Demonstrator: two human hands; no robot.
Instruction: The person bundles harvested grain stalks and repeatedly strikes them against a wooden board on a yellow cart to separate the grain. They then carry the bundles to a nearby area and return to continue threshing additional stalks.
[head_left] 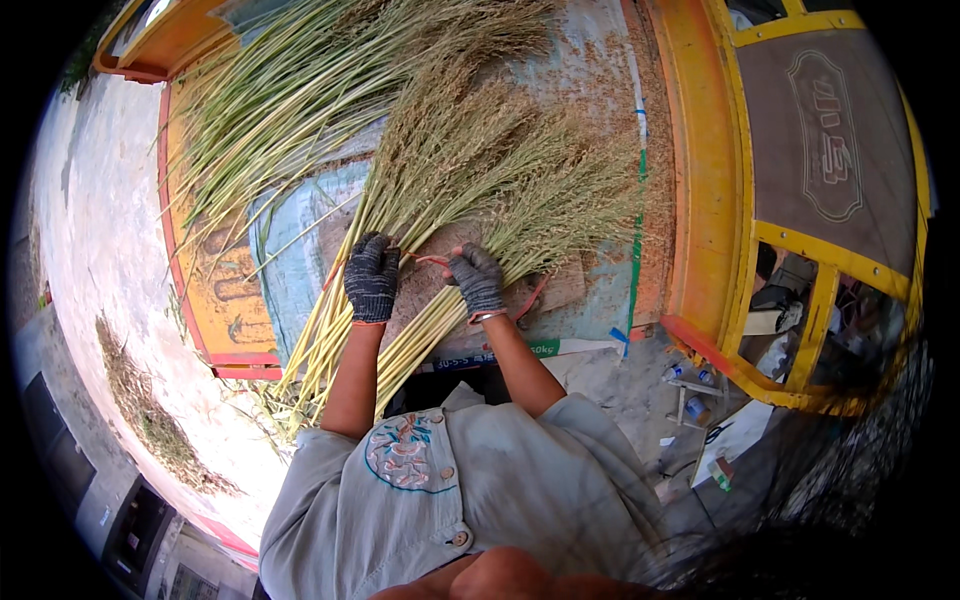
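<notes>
Both hands are in dark knitted gloves, close together over cut stalks with bushy seed heads. A thin red string [431, 260] stretches between them. My left hand [371, 280] is closed, curled above the left bundle of stalks [322, 330], with the string at its fingertips. Pinching the string's other side, my right hand [476, 279] is closed over the right bundle of stalks [423, 334]. Their pale cut ends point toward me, and the seed heads [520, 150] fan out to the far right. More red strand [535, 296] shows right of my right hand.
A larger heap of green stalks [290, 110] lies at the far left. Under everything is a light-blue sack sheet [295, 270] on an orange flat bed [232, 310]. A yellow metal frame [740, 200] stands at the right. Dry stalks [150, 410] lie on the ground at left.
</notes>
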